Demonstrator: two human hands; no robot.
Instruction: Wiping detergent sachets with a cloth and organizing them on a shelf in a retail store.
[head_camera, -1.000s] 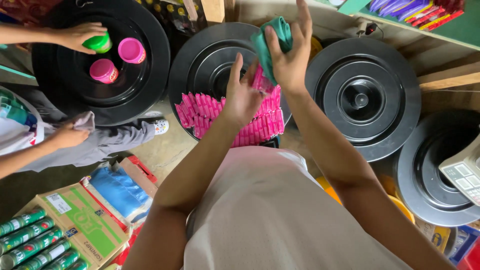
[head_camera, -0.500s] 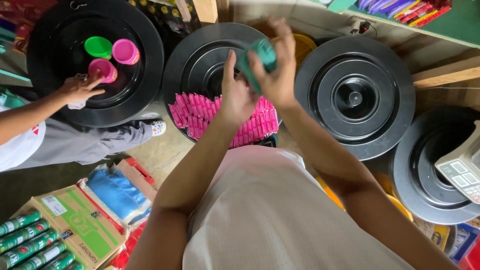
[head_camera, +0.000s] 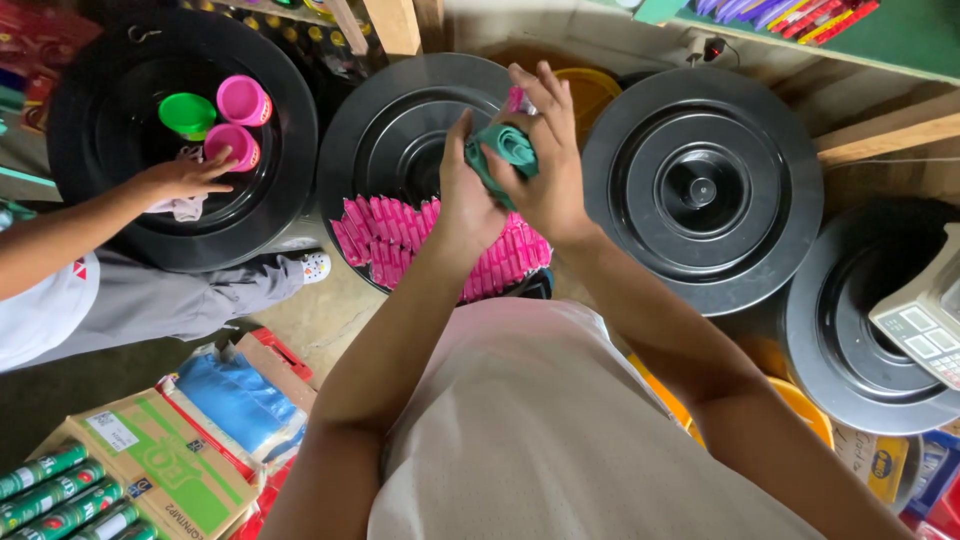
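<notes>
Both of my hands grip a crumpled green cloth (head_camera: 508, 146) above the middle black drum lid (head_camera: 400, 120). My left hand (head_camera: 464, 200) grips it from the left, palm side facing right. My right hand (head_camera: 545, 150) wraps over it from the right, fingers spread on top, with a small pink item at the fingertips. Rows of pink sachets (head_camera: 385, 232) lie on the near part of that lid, just under my hands.
Another person's hand (head_camera: 185, 178) rests with a cloth on the left black lid (head_camera: 90, 110), beside two pink cups (head_camera: 243, 100) and a green cup (head_camera: 187, 114). More black lids (head_camera: 700, 190) stand right; a weighing scale (head_camera: 925, 320) far right. Boxes (head_camera: 150, 455) sit on the floor.
My hands came down from higher up and closed together around the green cloth. The other person's hand moved from the cups down toward the near side of the left lid.
</notes>
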